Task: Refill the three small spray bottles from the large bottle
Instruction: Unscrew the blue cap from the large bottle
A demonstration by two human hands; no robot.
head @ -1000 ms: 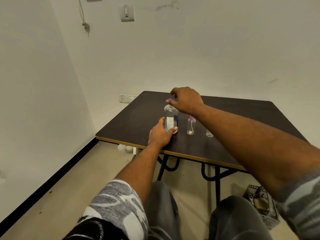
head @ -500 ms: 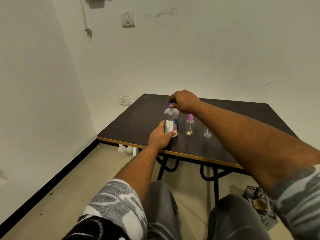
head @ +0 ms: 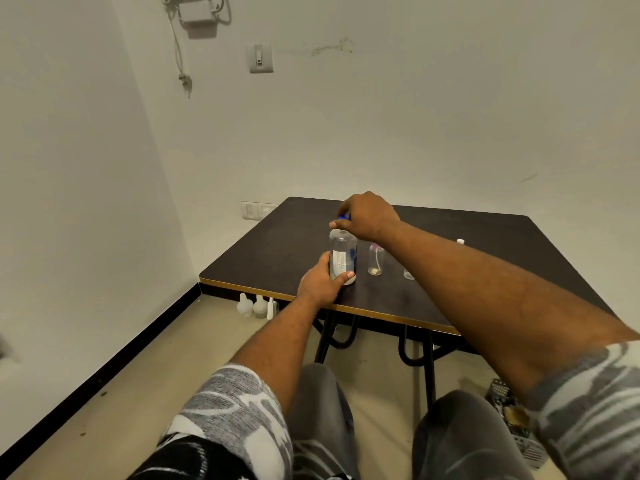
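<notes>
l hand [head: 320, 282] wrapped round base of large bottle [head: 342, 252], upright on table [head: 277, 251]; r hand [head: 369, 216] fingers pinching its blue cap [head: 343, 217]. pink-top spray bottle [head: 375, 259] just beside.

The person wears a short-sleeved knit top patterned in grey, white and black. The left sleeve [head: 232, 407] ends above the elbow in mottled grey with bold white swirls, turning black with thin white lines nearer the body. The right sleeve [head: 588, 400] shows softer grey and off-white bands. Both forearms are bare, as are the left hand [head: 322, 282] and the right hand [head: 369, 216], with no watch or rings visible. Plain grey trousers [head: 318, 420] cover both knees.
</notes>
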